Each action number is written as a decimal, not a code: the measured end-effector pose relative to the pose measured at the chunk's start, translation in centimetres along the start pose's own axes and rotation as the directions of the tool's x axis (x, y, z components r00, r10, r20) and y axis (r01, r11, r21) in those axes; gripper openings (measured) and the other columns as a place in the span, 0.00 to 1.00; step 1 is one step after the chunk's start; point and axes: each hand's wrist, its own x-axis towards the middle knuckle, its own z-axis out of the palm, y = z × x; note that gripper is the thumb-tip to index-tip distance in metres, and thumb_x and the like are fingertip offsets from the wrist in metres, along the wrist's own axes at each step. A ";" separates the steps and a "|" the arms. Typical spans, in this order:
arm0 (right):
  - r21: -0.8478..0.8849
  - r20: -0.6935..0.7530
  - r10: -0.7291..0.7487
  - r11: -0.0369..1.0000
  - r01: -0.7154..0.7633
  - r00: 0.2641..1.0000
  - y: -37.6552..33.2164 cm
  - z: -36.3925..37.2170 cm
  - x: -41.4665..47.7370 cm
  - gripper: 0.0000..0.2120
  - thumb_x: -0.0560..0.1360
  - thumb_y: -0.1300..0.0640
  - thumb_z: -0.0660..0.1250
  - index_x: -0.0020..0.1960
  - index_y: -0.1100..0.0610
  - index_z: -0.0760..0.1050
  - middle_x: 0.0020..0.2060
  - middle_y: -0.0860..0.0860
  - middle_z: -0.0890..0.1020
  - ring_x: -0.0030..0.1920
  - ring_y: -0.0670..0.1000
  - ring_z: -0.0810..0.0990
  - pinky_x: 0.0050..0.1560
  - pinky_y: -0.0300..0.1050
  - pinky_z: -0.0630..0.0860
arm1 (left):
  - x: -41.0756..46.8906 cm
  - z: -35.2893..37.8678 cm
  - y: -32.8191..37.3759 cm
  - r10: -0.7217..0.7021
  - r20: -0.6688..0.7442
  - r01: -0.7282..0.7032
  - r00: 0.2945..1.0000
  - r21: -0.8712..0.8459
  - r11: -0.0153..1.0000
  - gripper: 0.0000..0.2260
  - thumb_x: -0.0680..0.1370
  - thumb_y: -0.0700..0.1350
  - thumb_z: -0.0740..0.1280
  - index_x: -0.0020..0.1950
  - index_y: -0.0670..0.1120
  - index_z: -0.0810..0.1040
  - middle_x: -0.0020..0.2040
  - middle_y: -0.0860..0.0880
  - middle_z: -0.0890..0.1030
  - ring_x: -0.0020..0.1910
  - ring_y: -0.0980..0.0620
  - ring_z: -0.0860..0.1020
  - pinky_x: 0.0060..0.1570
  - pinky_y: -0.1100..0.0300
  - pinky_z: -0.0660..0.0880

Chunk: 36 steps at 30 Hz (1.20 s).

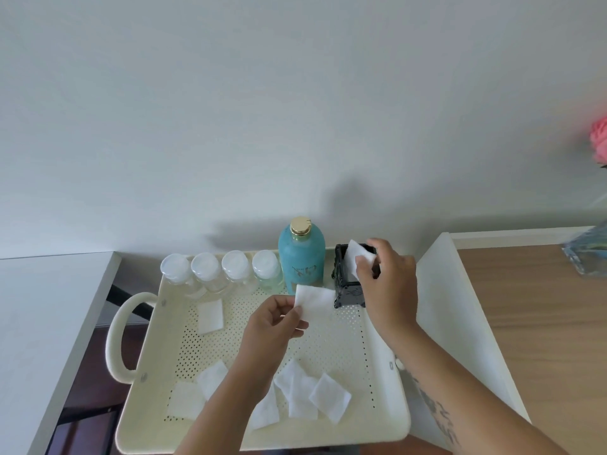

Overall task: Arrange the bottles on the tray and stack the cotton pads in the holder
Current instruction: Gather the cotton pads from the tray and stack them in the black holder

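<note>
A cream perforated tray (pixel 387 418) with a loop handle holds several small clear bottles (pixel 205 272) in a row along its far edge. To their right stands a tall teal bottle with a gold cap (pixel 300 257). A black ornate holder (pixel 346 284) stands in the far right corner. My right hand (pixel 389 284) pinches a white cotton pad (pixel 356 257) at the holder's open top. My left hand (pixel 277 323) holds another cotton pad (pixel 313 300) above the tray's middle. Several loose pads (pixel 312 394) lie on the tray's near part, one pad (pixel 210 315) further left.
A white table surface (pixel 42 316) lies to the left, with a dark floor gap beside the tray handle (pixel 116 336). A white panel (pixel 453 310) and a wooden tabletop (pixel 542 323) sit to the right. A glass vase (pixel 588 254) with pink flowers stands far right. A plain wall rises behind.
</note>
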 end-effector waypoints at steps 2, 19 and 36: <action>-0.101 0.009 -0.054 0.993 0.055 0.999 0.2 0.2 -0.1 0.07 0.76 0.54 0.67 0.53 0.52 0.78 0.40 0.48 0.80 0.47 0.55 0.71 0.40 0.53 0.75 | -0.1 0.1 0.0 0.001 -0.004 -0.001 1.000 -0.005 1.000 0.04 0.78 0.41 0.67 0.50 0.46 0.81 0.43 0.46 0.85 0.43 0.48 0.83 0.50 0.52 0.80; -0.400 0.352 -0.263 0.825 0.399 0.898 1.8 -1.1 -0.1 0.25 0.79 0.41 0.50 0.41 0.52 0.80 0.41 0.45 0.84 0.68 0.56 0.70 0.67 0.57 0.59 | 0.1 0.3 0.3 0.023 -0.012 -0.023 1.000 -0.019 1.000 0.04 0.78 0.41 0.67 0.51 0.46 0.81 0.43 0.45 0.85 0.42 0.49 0.83 0.48 0.53 0.80; 0.074 0.103 -0.237 0.970 0.230 0.966 0.6 -2.7 -0.7 0.13 0.80 0.46 0.58 0.39 0.43 0.75 0.33 0.38 0.77 0.47 0.46 0.76 0.47 0.45 0.72 | 0.9 3.1 1.8 -0.003 0.016 0.005 1.000 -0.178 0.984 0.04 0.77 0.43 0.69 0.51 0.45 0.80 0.40 0.49 0.84 0.40 0.52 0.82 0.45 0.56 0.77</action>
